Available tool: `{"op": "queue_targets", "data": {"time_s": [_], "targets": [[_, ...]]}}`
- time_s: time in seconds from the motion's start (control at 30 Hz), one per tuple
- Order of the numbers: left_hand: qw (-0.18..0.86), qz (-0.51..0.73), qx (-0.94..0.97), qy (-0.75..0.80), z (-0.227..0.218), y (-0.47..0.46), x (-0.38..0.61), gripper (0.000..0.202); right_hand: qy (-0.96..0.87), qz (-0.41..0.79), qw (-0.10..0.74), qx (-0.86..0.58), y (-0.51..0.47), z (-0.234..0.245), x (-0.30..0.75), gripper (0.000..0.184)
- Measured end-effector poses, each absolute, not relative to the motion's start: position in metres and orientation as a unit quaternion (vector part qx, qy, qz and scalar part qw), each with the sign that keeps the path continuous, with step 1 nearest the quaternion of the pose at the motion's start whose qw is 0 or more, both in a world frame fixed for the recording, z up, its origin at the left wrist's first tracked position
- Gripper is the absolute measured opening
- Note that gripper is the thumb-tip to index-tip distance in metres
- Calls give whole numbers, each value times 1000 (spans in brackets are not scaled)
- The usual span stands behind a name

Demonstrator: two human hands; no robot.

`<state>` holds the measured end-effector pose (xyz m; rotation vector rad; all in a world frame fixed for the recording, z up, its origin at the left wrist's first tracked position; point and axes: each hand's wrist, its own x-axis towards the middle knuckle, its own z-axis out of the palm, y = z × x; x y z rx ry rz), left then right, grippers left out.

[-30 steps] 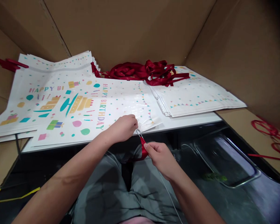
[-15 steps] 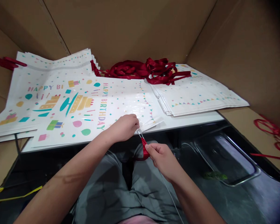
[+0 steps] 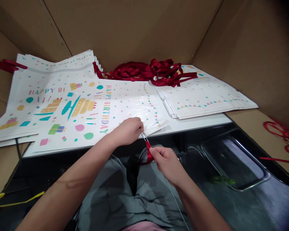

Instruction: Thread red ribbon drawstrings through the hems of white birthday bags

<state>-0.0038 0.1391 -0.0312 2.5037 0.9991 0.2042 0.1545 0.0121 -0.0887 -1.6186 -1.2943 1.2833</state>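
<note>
My left hand is closed in a pinch at the near right corner of a white printed bag; the fingertips are partly hidden. A thin metal loop pokes out from beside those fingers, with a red ribbon running through its lower end. My right hand pinches the ribbon between thumb and fingers, just below the loop and above my lap. The bag lies flat, showing "HAPPY BIRTHDAY" lettering, balloons and a cake.
A stack of similar bags lies to the right, with a red ribbon heap behind. More bags with red ribbon lie at left. Loose ribbon rests on cardboard at right. Yellow-handled scissors show at lower left. Cardboard walls enclose the table.
Almost nothing differs. The right hand and ribbon have shifted very slightly up; both hands keep their grip, and the bag's corner flap lies a little lower.
</note>
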Motion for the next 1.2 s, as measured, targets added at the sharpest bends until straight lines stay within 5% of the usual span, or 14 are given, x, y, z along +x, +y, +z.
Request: {"op": "queue_targets", "data": {"time_s": [0.4,0.7,0.97,1.2], "targets": [[221,136,906,334,-36,132,-12,22,-448,540,382,-602,12,-100,159,49],[-14,314,898,307,-88,86,-19,26,-388,608,362,-591,12,-92,171,51],[11,331,871,363,-88,75,-7,35,-387,629,302,-603,21,-80,189,50],[-47,365,869,331,-102,78,-10,27,-334,601,392,-611,25,-82,163,45]]}}
